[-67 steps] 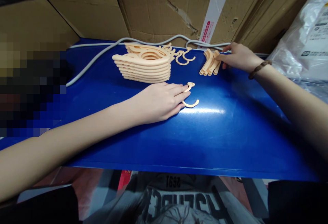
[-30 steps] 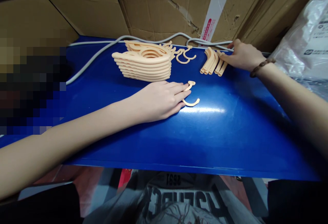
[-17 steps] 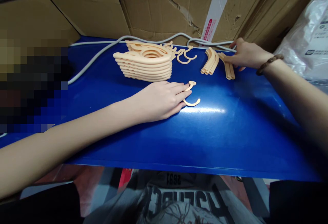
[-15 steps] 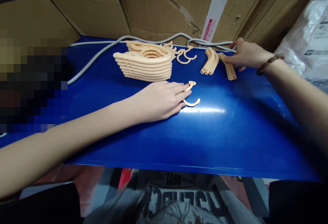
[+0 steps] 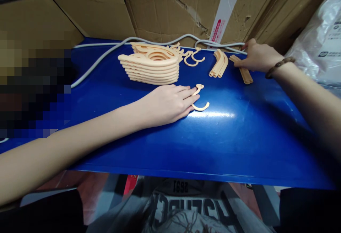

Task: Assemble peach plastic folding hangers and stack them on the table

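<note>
My left hand (image 5: 166, 104) lies flat on the blue table (image 5: 170, 144), fingers stretched out over a peach plastic hook (image 5: 200, 106). My right hand (image 5: 259, 58) rests at the far right of the table, its fingers pressed on a curved peach strip (image 5: 245, 74) that lies apart from the small bundle of like strips (image 5: 219, 64). A stack of peach hanger bodies (image 5: 151, 65) stands behind my left hand, with loose hooks (image 5: 194, 57) beside it.
Grey cables (image 5: 112, 51) run along the table's far edge. Cardboard boxes (image 5: 170, 5) wall off the back. A clear plastic bag (image 5: 317, 37) fills the right side. A blurred-out area covers the left.
My right hand has drawn one curved strip away from the bundle, sliding it right and toward me. My left hand has stayed on the hook.
</note>
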`<action>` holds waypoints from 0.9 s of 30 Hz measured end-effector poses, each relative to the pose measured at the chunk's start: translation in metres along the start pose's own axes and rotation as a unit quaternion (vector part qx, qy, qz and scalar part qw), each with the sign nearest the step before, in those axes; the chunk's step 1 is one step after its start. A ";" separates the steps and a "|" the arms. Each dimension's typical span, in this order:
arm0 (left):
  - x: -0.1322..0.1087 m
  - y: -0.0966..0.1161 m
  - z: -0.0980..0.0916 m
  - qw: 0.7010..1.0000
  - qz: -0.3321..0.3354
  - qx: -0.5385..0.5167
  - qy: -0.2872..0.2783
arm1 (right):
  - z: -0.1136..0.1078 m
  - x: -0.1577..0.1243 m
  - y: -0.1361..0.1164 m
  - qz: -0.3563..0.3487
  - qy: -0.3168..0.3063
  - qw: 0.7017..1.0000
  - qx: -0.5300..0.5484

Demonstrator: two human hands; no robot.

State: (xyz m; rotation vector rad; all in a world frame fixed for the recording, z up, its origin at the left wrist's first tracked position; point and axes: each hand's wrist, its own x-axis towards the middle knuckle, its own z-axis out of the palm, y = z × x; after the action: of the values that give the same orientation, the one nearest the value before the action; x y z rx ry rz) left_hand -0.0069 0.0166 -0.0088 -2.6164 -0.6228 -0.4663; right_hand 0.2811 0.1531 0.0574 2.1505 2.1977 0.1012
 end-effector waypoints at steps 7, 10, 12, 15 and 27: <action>0.001 -0.003 -0.009 0.994 0.067 0.078 0.027 | -0.007 0.002 0.002 0.030 0.024 0.999 -0.019; 0.001 -0.005 -0.010 0.994 0.077 0.078 0.019 | -0.016 0.002 0.006 0.024 0.042 0.999 -0.018; 0.001 -0.005 -0.009 0.995 0.062 0.073 0.007 | -0.023 -0.001 0.007 -0.003 0.054 0.998 -0.007; 0.000 -0.004 -0.009 0.999 0.021 0.045 0.006 | -0.032 -0.012 0.001 -0.090 0.057 0.994 0.020; 0.003 0.004 -0.020 0.993 0.035 -0.117 0.006 | -0.007 -0.051 -0.054 -0.331 -0.084 0.924 0.172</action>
State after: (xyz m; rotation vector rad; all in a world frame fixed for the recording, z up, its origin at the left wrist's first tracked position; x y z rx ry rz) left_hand -0.0073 0.0056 0.0079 -2.8423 -0.4956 -0.5623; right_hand 0.2279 0.1008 0.0599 1.3282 2.8430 -0.5153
